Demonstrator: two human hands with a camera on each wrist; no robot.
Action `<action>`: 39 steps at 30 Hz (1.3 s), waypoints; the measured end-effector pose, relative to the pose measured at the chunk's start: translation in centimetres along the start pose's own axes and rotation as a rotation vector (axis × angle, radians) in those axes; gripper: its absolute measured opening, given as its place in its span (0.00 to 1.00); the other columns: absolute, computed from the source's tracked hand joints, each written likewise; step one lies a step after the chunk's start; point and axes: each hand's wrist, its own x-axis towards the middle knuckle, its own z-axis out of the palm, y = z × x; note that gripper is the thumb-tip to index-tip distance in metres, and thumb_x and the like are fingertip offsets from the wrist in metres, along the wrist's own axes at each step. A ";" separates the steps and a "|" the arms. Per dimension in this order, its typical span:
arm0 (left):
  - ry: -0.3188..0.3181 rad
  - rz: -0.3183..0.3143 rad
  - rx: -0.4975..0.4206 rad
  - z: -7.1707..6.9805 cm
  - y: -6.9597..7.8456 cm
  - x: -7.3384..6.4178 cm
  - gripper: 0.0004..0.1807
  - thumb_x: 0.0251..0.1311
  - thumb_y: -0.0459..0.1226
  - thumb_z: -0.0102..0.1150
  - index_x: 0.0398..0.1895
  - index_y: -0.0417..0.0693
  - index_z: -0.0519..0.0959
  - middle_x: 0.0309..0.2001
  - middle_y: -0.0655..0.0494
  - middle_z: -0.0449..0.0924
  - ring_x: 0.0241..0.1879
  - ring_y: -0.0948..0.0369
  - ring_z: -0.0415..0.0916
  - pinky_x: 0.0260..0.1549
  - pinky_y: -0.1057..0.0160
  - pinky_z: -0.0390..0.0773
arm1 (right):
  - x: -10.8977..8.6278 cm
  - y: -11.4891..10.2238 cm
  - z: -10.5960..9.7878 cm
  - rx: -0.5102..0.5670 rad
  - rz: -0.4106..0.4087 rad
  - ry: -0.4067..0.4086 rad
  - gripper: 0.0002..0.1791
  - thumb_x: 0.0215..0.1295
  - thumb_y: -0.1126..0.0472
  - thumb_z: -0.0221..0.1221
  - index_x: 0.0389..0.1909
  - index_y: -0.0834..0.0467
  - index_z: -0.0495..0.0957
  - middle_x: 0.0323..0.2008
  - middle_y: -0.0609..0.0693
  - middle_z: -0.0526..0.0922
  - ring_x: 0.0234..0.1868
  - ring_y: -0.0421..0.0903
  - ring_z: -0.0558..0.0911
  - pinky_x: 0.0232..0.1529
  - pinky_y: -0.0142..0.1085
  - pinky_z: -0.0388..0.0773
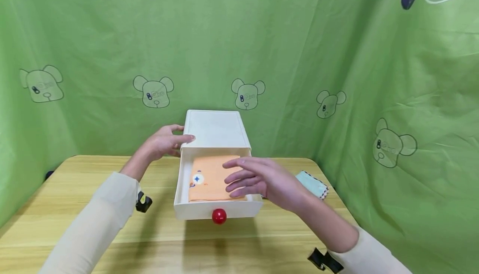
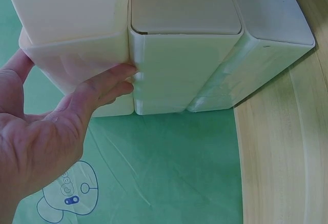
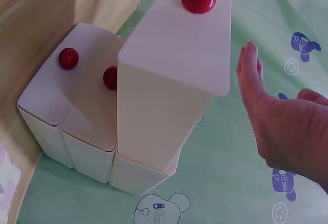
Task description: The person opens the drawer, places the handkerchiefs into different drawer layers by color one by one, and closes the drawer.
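Observation:
A white drawer cabinet (image 1: 217, 128) stands with its top drawer (image 1: 239, 211) pulled out, a red knob (image 1: 219, 216) on the drawer's front. Inside lies a folded orange cloth (image 1: 215, 176) with a small printed pattern. My left hand (image 1: 164, 142) rests against the cabinet's upper left side, thumb on the top edge; in the left wrist view its fingers (image 2: 105, 84) lie fairly straight along the side wall. Over the drawer's right part hovers my right hand (image 1: 262, 178), fingers loosely bent and holding nothing. The right wrist view shows that hand (image 3: 287, 124) apart from the drawer wall.
Two lower drawers, each with a red knob (image 3: 68, 58), are shut beneath. A folded light blue cloth (image 1: 312, 183) with a checkered edge lies on the wooden table (image 1: 90, 207) at right. Green printed curtain (image 1: 112, 37) hangs behind and at the sides.

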 end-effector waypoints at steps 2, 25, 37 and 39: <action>0.001 0.001 0.001 0.0 0.0 0.0 0.50 0.67 0.43 0.64 0.81 0.39 0.43 0.63 0.33 0.74 0.48 0.52 0.82 0.54 0.52 0.86 | -0.3 0.2 0.2 0.010 -0.003 -0.035 0.30 0.77 0.50 0.53 0.66 0.70 0.70 0.48 0.62 0.85 0.51 0.56 0.86 0.58 0.50 0.84; 0.014 0.001 0.022 0.2 0.0 -0.2 0.50 0.68 0.44 0.63 0.81 0.38 0.42 0.66 0.32 0.71 0.59 0.41 0.78 0.55 0.51 0.85 | -2.4 4.0 0.8 -0.095 0.230 -0.304 0.24 0.79 0.49 0.50 0.52 0.69 0.77 0.42 0.62 0.87 0.40 0.56 0.89 0.44 0.51 0.89; 0.016 0.009 0.023 0.2 -0.2 0.0 0.50 0.68 0.44 0.63 0.81 0.38 0.43 0.65 0.32 0.73 0.56 0.44 0.80 0.54 0.52 0.86 | -2.2 7.6 2.0 -0.032 0.277 -0.246 0.28 0.80 0.48 0.49 0.56 0.71 0.75 0.45 0.63 0.87 0.47 0.59 0.88 0.51 0.48 0.88; 0.015 0.008 0.023 0.2 -0.2 0.0 0.50 0.68 0.44 0.63 0.81 0.39 0.43 0.64 0.32 0.73 0.56 0.44 0.80 0.54 0.52 0.86 | -2.0 8.0 2.3 0.008 0.270 -0.234 0.28 0.80 0.48 0.48 0.57 0.72 0.75 0.47 0.62 0.87 0.49 0.57 0.87 0.54 0.46 0.87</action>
